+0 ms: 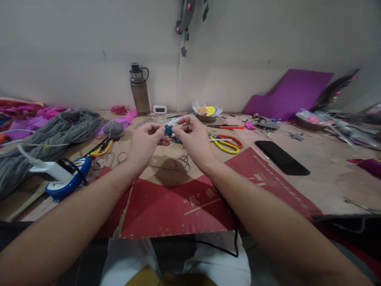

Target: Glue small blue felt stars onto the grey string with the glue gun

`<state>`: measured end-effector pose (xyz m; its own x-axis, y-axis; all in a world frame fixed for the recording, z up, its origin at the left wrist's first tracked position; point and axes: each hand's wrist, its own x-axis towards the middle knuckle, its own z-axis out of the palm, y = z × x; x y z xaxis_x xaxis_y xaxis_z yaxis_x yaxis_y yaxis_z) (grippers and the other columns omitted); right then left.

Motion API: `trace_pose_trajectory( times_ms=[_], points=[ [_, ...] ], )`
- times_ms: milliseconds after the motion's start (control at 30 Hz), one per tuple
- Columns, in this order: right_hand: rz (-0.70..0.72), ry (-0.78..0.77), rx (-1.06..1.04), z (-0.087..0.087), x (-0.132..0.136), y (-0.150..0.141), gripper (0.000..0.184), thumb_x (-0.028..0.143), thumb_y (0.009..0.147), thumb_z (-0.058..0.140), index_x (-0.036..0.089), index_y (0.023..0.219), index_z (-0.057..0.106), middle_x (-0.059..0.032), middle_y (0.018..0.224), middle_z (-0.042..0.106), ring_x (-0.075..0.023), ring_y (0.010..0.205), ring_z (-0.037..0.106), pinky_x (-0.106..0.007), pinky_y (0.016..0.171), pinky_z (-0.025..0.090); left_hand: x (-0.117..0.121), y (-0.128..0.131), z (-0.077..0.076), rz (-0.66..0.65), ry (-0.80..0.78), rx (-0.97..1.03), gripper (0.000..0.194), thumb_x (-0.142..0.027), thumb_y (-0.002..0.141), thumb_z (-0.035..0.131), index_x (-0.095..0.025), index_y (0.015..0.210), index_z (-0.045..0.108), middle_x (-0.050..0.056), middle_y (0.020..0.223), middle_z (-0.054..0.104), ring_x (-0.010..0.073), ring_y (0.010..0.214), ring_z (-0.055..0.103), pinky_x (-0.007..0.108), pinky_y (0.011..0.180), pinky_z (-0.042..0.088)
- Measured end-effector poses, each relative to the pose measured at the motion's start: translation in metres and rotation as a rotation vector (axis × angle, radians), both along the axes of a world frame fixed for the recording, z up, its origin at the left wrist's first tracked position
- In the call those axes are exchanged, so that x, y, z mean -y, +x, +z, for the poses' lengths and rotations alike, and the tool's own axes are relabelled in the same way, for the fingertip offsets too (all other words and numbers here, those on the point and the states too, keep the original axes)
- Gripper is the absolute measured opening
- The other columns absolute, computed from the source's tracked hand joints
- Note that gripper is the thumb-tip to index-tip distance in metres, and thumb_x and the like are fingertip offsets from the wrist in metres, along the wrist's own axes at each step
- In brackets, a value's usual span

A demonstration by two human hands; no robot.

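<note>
Head view: the left hand's [150, 137] fingers pinch a blue piece [168, 130] above the tabletop [324, 171], between its near and far edges; the right hand's [192, 137] sit bunched beside it, grip unclear. Seemingly close two-handed work, calling for steadiness.

phone [282, 157]: smooth, glossy | bottle [140, 97]: translucent plastic | yarn skein [68, 127]: matt, fibrous | red board [175, 210]: printed cardboard

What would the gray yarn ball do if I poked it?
The ball would probably roll a little, since it looks round. It's likely light and squishy, being wound yarn. The yellow-handled tool in front might stop it.
</note>
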<state>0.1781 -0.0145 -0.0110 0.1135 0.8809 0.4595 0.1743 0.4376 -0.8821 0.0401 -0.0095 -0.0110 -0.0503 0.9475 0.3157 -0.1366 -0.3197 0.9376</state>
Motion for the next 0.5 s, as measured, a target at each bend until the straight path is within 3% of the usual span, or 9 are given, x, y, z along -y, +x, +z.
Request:
trace_pose_trajectory(
  times_ms=[200,500],
  points=[
    [-0.014,0.003,0.061,0.006,0.006,0.0,0.016,0.019,0.078,0.064,0.017,0.093,0.065,0.0083,0.055,0.041,-0.0088,0.053,0.039,-0.026,0.053,0.031,0.005,0.0,0.002,-0.024,0.021,-0.089,0.009,-0.022,0.077,0.07,-0.014,0.075,0.065,0.001,0.059,0.063,0.0109,0.051,0.06,0.026,0.057,0.055],
    [-0.02,-0.025,0.127,0.006,0.006,0.002,0.008,0.022,0.076,0.062,0.017,0.078,0.068,0.0058,0.054,0.045,-0.0088,0.053,0.038,-0.025,0.051,0.029,0.009,-0.003,0.009,-0.036,0.029,-0.259,0.009,-0.022,0.078,0.068,-0.014,0.077,0.066,0.001,0.053,0.063,0.0104,0.044,0.056,0.021,0.046,0.049]
  ],
)
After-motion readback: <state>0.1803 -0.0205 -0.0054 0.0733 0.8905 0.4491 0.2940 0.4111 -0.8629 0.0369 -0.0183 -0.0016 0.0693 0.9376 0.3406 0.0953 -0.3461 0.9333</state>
